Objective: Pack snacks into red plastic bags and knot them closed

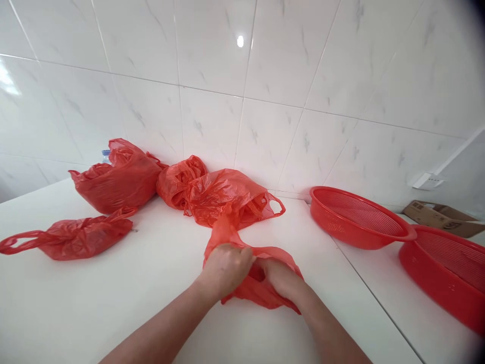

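Note:
A thin red plastic bag (261, 296) is held low over the white table in front of me. My left hand (230, 268) is closed in a fist on the bag's gathered edge. My right hand (275, 273) reaches into the bag's mouth, and its fingers are hidden by the plastic and my left hand. Whatever lies inside this bag cannot be made out. Just behind it sits a fuller red plastic bag (227, 189), with one loop handle sticking out to the right.
More filled red bags (117, 182) stand against the tiled wall, a blue-capped bottle (106, 155) behind them. A tied red bag (81, 237) lies at left. Two red plastic baskets (352, 237) and a cardboard box (441, 217) are at right, past a table seam.

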Demonstrator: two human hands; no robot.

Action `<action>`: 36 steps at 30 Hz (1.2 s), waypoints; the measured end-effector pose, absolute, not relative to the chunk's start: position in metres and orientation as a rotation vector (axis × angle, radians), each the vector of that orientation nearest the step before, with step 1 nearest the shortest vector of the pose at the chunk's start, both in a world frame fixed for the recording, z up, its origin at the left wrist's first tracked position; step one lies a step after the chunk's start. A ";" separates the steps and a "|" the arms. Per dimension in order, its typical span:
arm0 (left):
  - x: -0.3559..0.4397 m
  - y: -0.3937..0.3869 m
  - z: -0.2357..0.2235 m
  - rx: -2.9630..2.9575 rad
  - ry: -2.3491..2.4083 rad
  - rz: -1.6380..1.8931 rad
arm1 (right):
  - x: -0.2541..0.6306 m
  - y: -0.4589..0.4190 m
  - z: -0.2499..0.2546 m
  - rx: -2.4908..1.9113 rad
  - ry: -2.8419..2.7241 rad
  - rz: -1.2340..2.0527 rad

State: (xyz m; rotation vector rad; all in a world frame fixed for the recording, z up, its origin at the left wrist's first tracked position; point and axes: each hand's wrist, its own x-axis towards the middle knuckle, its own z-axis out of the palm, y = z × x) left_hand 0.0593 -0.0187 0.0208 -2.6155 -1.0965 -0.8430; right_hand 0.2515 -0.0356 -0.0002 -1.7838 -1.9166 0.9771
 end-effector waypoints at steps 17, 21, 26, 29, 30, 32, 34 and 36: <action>0.033 0.004 0.000 -2.642 -1.412 -0.627 | 0.344 -0.004 0.021 -1.552 -0.956 0.164; 0.025 0.018 -0.013 -2.569 -1.382 -0.731 | 0.376 0.003 0.041 -1.786 -1.122 -0.419; 0.017 0.032 -0.024 -2.587 -1.515 -0.798 | 0.412 0.008 0.059 -2.317 -1.348 -0.579; 0.015 0.033 -0.026 -2.595 -1.550 -0.829 | 0.414 -0.004 0.056 -2.392 -1.489 -0.514; 0.015 0.033 -0.027 -2.600 -1.549 -0.842 | 0.411 -0.009 0.053 -2.386 -1.517 -0.520; 0.015 0.033 -0.027 -2.606 -1.553 -0.863 | 0.402 -0.022 0.047 -2.392 -1.566 -0.553; 0.015 0.033 -0.027 -2.608 -1.566 -0.861 | 0.391 -0.036 0.044 -2.398 -1.615 -0.601; 0.015 0.033 -0.028 -2.605 -1.587 -0.846 | 0.379 -0.051 0.045 -2.395 -1.664 -0.597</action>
